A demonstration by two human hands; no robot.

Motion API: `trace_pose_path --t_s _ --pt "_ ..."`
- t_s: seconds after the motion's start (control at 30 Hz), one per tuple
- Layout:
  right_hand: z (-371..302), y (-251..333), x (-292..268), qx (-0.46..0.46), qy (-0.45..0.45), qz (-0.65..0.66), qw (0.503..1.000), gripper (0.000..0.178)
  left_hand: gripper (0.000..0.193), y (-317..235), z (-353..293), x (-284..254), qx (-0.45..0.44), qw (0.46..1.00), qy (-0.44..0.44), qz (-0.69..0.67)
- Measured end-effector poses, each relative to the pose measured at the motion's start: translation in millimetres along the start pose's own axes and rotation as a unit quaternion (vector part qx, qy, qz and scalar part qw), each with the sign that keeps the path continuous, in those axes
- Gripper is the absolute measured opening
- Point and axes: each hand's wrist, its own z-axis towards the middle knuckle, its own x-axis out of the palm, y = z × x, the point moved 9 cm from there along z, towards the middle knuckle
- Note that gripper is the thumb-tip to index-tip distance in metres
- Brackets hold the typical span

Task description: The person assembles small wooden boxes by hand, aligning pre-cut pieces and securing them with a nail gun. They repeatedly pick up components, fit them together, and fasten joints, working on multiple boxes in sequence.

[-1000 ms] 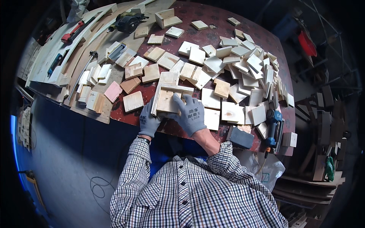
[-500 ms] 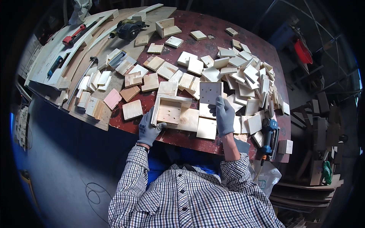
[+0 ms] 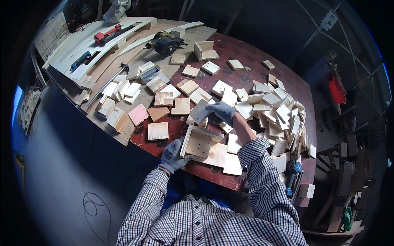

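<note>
My left hand (image 3: pixel 173 156), in a grey glove, grips the left edge of a small open wooden box (image 3: pixel 200 145) at the table's near edge. The box shows a base with dark nail spots and upright boards along its left and far sides. Beyond it, my gloved right hand (image 3: pixel 223 112) is closed on the right edge of a flat square board (image 3: pixel 199 112) dotted with small dark marks. This board is tilted above the other wood pieces. A larger flat wood piece (image 3: pixel 216 155) lies beside the box.
A heap of wooden blocks (image 3: pixel 283 112) covers the table's right side. A blue nail gun (image 3: pixel 292 179) lies at the near right edge. Leftward are a pink block (image 3: pixel 138 115), a hammer (image 3: pixel 124 67), a circular saw (image 3: pixel 165 46), and red (image 3: pixel 107 36) and blue (image 3: pixel 81 60) power tools.
My right hand has moved left and away from me with the board, which now tilts beyond the box. My left hand still holds the box. The whole view has shifted.
</note>
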Motion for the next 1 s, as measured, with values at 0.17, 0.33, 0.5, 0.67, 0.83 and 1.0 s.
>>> trace_pose_path --t_s 0.17,0.33,0.5,0.67,0.83,1.0 --pt "19.1 17.7 -13.3 -0.013 -0.071 -0.366 0.928 0.050 0.098 1.3 -2.8 8.3 0.006 1.000 0.011 0.010" --pt "-3.7 36.9 -21.9 -0.128 -0.218 -0.463 0.850 0.059 0.095 -3.5 -2.8 4.9 0.003 0.999 0.033 0.010" --pt "-20.8 53.8 22.8 -0.242 -0.123 -0.531 0.803 0.087 0.093 -2.1 -2.0 0.0 0.004 1.000 0.007 -0.001" --pt "-8.1 40.6 34.7 -0.262 -0.025 -0.429 0.864 0.074 0.092 -6.7 2.4 -1.7 0.021 1.000 0.005 0.003" --pt "-56.2 50.4 -59.3 -0.367 -0.289 -0.447 0.763 0.058 0.093 4.5 0.2 4.8 -0.014 1.000 0.012 -0.006" --pt "-127.4 10.6 -155.1 -0.120 -0.247 -0.503 0.819 0.046 0.090 1.5 -1.3 -3.0 -0.004 1.000 -0.014 -0.019"
